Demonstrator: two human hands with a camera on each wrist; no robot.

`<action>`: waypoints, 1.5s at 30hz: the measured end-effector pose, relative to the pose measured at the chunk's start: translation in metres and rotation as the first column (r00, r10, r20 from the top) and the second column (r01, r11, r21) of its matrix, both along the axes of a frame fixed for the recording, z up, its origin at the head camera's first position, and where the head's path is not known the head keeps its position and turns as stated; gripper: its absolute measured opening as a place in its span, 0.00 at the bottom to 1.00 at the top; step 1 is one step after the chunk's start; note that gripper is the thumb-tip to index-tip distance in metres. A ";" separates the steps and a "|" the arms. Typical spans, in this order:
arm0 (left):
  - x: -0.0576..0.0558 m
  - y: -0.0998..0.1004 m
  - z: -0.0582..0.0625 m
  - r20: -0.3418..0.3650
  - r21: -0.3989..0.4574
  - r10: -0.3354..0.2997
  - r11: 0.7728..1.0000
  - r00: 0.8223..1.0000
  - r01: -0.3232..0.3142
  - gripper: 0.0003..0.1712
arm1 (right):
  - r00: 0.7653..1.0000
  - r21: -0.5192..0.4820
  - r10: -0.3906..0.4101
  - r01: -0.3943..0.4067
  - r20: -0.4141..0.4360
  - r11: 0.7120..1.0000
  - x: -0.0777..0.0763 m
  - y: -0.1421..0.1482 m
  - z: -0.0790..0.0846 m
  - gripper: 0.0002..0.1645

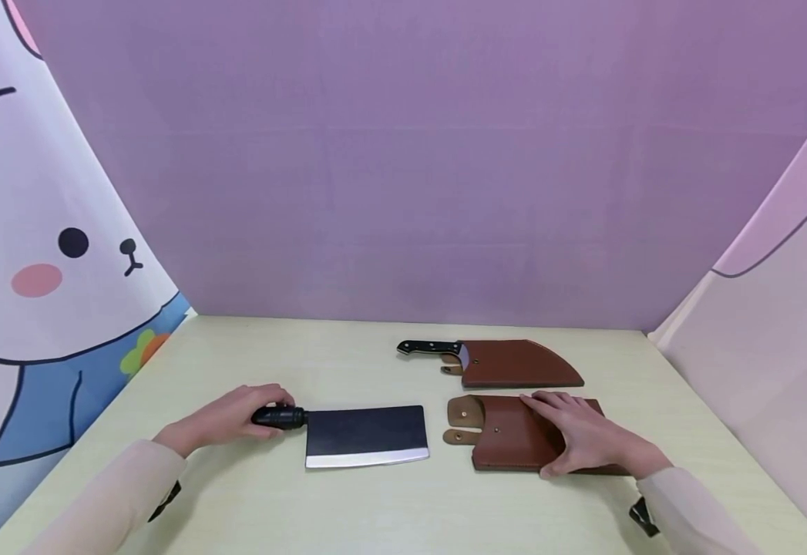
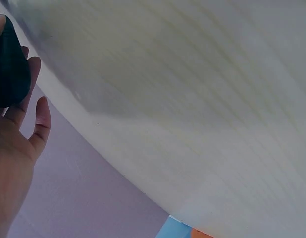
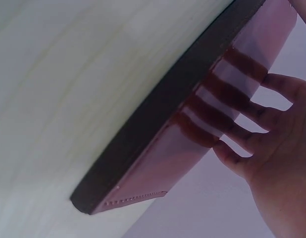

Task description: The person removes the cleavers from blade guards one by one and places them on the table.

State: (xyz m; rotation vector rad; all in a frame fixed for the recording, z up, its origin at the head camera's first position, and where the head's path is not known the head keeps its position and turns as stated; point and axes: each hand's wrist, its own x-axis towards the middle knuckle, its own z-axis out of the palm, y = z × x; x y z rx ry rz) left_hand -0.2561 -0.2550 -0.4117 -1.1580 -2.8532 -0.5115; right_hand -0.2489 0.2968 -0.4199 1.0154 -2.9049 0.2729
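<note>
A cleaver (image 1: 367, 436) with a dark blade and bright cutting edge lies flat on the table, edge toward me. My left hand (image 1: 247, 416) grips its black handle (image 1: 280, 417), thumb on the near side and fingers over the far side. In the left wrist view the handle's rounded end (image 2: 13, 64) sits between thumb and fingers. On the right, my right hand (image 1: 580, 432) is spread across a brown leather sheath (image 1: 514, 432) lying flat. The fingertips (image 3: 220, 146) rest on its glossy face in the right wrist view. The sheath's strap and flap (image 1: 464, 412) point left, toward the blade.
Behind the sheath lies a second knife in a curved brown sheath (image 1: 521, 366), its riveted black handle (image 1: 429, 348) pointing left. A purple wall (image 1: 403, 169) stands at the table's back edge, with printed panels at the left and right sides.
</note>
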 end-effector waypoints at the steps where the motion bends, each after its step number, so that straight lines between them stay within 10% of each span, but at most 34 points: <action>1: 0.000 0.000 0.000 -0.009 -0.001 0.001 1.000 1.000 -0.001 0.20 | 1.000 -0.001 0.002 -0.002 0.000 1.000 0.000 0.000 0.000 0.66; 19: 0.002 0.001 -0.003 -0.051 -0.051 0.048 0.997 0.998 -0.050 0.21 | 0.998 -0.028 0.025 -0.023 0.049 0.999 -0.004 0.001 0.001 0.68; 34: 0.001 0.002 0.002 0.033 -0.079 0.065 0.995 0.997 -0.062 0.22 | 0.995 -0.052 0.037 -0.032 0.091 0.998 -0.005 0.003 0.002 0.68; 45: -0.005 0.009 0.015 0.153 -0.048 0.107 0.994 0.982 -0.101 0.32 | 0.998 -0.120 0.061 -0.064 -0.029 0.991 -0.009 0.005 0.009 0.62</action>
